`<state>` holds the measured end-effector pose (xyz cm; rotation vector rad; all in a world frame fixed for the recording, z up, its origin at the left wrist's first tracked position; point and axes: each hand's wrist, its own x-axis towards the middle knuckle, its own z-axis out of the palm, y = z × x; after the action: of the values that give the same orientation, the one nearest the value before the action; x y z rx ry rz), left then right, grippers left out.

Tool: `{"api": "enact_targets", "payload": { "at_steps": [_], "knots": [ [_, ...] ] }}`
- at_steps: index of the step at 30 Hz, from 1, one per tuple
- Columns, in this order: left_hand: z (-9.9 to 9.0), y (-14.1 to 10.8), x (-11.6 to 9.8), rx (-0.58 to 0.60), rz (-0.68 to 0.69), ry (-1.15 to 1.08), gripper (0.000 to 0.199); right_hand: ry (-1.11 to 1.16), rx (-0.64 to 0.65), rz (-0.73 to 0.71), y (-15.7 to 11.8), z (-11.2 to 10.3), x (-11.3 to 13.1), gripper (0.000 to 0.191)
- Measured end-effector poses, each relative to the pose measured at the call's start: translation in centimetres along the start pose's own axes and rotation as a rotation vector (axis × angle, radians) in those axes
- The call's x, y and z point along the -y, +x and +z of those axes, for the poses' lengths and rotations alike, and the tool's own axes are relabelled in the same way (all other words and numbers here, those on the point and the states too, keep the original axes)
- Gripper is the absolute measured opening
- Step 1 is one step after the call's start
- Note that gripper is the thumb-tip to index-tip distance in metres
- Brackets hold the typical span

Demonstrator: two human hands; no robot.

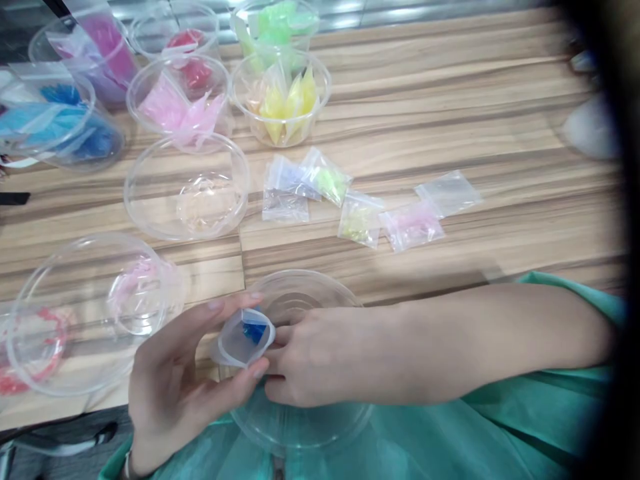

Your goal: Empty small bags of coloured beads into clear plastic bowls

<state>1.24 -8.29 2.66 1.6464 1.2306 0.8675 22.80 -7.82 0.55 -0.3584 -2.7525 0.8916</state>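
My left hand grips a small clear plastic bag by its rim, thumb on the near side and fingers on the far side. The bag's mouth gapes up toward me, and something blue lies inside. Against the bag's right side is my right hand, its fingers curled and the tips hidden, so what they hold cannot be made out. Both hands are above a round clear plastic bowl at the table's front edge.
Small zip bags with pale coloured bits lie mid-table. Clear tubs stand behind, including one with yellow bags and one with blue bags. A clear tub and a tub with pink bits stand at left.
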Motion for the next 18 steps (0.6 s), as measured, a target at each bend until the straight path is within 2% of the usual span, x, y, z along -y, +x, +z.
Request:
{"api": "enact_targets", "payload": {
  "at_steps": [6,13,16,18],
  "knots": [
    [-0.2,0.4,-0.2,-0.008,-0.03,0.042,0.046,-0.059,0.014,0.005,0.0,-1.3,0.5,0.021],
    [-0.1,0.7,-0.2,-0.009,-0.023,0.096,0.05,-0.065,0.025,0.093,0.8,-0.1,0.5,0.021],
    [-0.1,1.0,-0.2,-0.019,-0.028,0.173,0.046,-0.047,-0.032,0.107,0.8,-0.4,0.0,0.022],
    [-0.2,1.2,-0.1,-0.015,0.006,0.198,0.049,-0.05,-0.106,0.108,0.7,-1.4,-0.3,0.024]
  ]
}}
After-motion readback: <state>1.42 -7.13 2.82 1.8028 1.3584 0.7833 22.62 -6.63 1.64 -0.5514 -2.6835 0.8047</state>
